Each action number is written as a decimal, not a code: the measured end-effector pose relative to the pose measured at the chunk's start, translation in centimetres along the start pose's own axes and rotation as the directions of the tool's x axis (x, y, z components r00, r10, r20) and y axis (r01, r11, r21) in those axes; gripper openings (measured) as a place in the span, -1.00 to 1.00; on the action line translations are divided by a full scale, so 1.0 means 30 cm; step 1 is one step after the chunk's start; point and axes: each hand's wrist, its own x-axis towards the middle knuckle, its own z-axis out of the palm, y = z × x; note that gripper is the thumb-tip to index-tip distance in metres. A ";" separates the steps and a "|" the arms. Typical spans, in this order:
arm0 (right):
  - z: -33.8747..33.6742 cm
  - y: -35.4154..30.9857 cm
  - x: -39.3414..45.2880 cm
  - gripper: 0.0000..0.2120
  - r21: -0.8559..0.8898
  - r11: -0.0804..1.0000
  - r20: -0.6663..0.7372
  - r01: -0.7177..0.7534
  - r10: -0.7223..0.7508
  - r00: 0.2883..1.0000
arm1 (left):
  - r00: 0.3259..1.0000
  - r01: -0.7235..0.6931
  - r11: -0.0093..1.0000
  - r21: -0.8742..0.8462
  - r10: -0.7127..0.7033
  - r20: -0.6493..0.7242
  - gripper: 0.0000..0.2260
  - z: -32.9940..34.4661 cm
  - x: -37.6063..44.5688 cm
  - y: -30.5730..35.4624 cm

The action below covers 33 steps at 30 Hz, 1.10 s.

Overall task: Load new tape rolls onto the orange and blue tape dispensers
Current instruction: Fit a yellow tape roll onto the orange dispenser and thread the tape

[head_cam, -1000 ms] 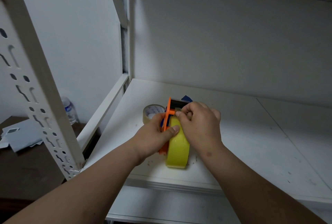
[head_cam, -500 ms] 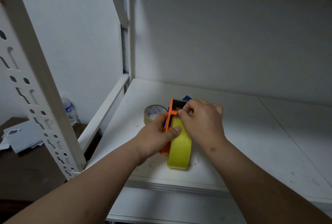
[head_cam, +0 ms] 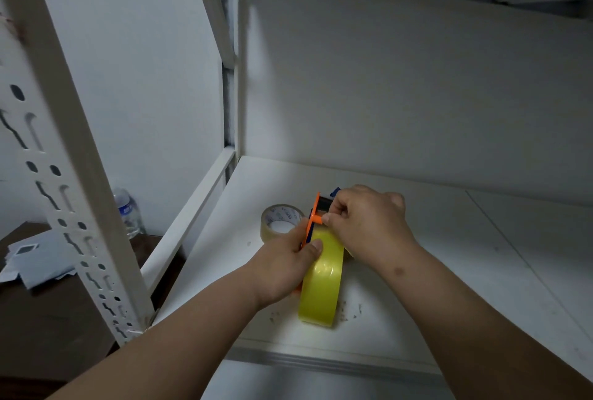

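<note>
Little changed since earlier: both hands remain at the orange dispenser (head_cam: 313,216) on the shelf (head_cam: 449,255). Left hand (head_cam: 282,268) clasps the yellow tape roll (head_cam: 321,287), thumb across it. Right hand (head_cam: 365,223) pinches the dispenser's top; spare roll (head_cam: 280,221) just left.

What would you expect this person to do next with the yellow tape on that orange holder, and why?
Probably draw the tape's loose end forward over the front of the orange dispenser. The yellow tape roll already sits on it, the left hand steadies both on the shelf, and the right hand pinches at the dispenser's front end, where the tape would feed.
</note>
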 end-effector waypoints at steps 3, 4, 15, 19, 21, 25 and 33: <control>-0.044 -0.001 0.023 -0.88 -0.121 0.991 0.101 0.048 -0.035 0.994 | 1.000 0.004 0.997 0.074 -0.004 0.001 -0.62 -0.002 -0.007 0.009; -0.054 0.000 0.027 -0.87 -0.137 0.989 0.117 0.061 -0.045 0.992 | 1.000 0.003 0.994 0.114 -0.003 -0.001 -0.61 -0.002 -0.007 0.010; -0.030 0.018 0.019 -0.89 -0.154 0.975 0.072 0.160 -0.151 0.986 | 1.000 0.015 0.987 0.161 -0.015 -0.001 -0.45 0.004 -0.013 0.022; -0.020 0.031 0.023 -0.89 -0.161 0.960 0.064 0.229 -0.221 0.973 | 1.000 0.015 0.988 0.151 -0.013 -0.012 -0.57 0.009 -0.009 0.036; -0.024 0.035 0.027 -0.96 -0.158 0.949 0.080 0.274 -0.264 0.961 | 1.000 0.019 0.990 0.139 -0.017 -0.020 -0.62 0.008 -0.008 0.040; -0.049 0.044 0.026 -0.92 -0.140 0.943 0.147 0.303 -0.283 0.948 | 0.999 0.014 0.989 0.146 -0.009 -0.033 -0.68 0.014 -0.008 0.037; -0.111 0.054 0.011 -0.95 -0.119 0.965 0.294 0.235 -0.192 0.936 | 0.999 -0.012 0.973 0.229 0.022 -0.042 -0.89 0.033 -0.008 0.046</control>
